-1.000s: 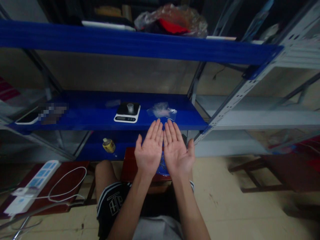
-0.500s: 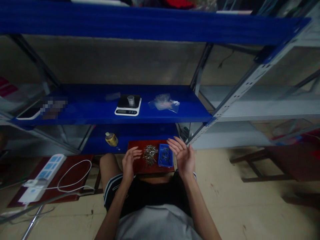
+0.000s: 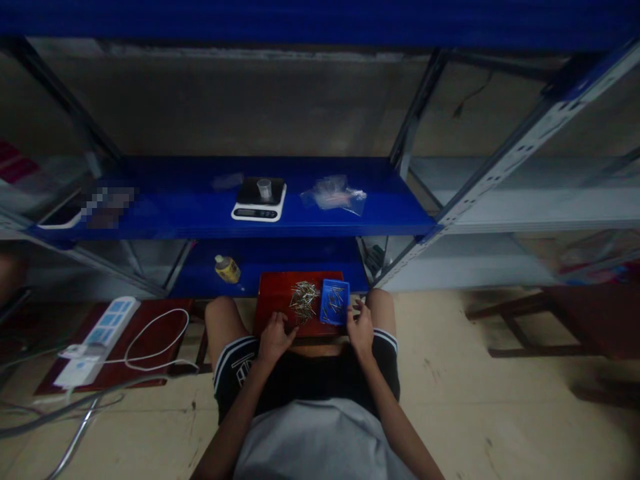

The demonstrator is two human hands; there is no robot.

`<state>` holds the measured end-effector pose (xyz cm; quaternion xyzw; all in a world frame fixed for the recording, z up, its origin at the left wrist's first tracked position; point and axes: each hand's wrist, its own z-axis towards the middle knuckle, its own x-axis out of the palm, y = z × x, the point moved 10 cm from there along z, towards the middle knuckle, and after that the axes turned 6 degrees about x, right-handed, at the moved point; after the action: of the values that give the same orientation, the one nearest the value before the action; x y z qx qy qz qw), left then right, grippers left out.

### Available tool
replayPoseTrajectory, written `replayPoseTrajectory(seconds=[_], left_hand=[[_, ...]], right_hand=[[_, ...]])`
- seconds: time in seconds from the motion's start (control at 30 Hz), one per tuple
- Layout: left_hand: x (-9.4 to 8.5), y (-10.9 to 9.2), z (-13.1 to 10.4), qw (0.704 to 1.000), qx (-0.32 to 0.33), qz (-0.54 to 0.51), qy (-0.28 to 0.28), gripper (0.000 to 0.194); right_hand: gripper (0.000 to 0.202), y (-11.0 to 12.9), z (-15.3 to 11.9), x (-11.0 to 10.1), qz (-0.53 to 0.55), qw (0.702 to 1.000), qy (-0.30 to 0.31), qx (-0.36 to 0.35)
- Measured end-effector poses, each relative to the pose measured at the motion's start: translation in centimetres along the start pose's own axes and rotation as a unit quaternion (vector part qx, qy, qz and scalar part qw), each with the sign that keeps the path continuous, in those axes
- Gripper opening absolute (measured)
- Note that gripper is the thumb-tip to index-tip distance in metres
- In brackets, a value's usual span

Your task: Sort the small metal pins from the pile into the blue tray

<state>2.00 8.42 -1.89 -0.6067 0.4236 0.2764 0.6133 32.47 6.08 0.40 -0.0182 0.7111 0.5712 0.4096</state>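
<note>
Resting on the near edge of the red board (image 3: 280,293), left hand (image 3: 273,339) and right hand (image 3: 361,329) loosely curled and holding nothing, beside 1 pile of nails (image 3: 303,301) and 1 blue tray (image 3: 335,302): small, stiff, sharp, probably best pinched mid-shank.

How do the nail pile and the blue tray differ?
The nail pile is loose grey metal spread straight on the red board; the blue tray is a rigid plastic box holding only a few nails. The pile lies nearer the left hand, the tray nearer the right hand. Both sit on the board.
</note>
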Motion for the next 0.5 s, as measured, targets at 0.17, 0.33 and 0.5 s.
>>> replayPoseTrajectory(seconds=[0.17,0.33,0.5], left_hand=[[0.6,-1.1,0.3,0.999,-0.007,0.033,0.042,0.011],[0.3,-0.6,0.2,0.998,-0.016,0.024,0.052,0.006],[-3.0,-1.4,0.2,0.996,-0.008,-0.067,-0.058,0.012]], right_hand=[[0.055,-0.6,0.4,1.4,-0.058,0.998,0.027,0.01],[0.044,-1.4,0.8,2.8,-0.097,0.994,0.054,0.008],[0.047,-2.3,1.1,3.2,-0.073,0.996,0.049,0.0]])
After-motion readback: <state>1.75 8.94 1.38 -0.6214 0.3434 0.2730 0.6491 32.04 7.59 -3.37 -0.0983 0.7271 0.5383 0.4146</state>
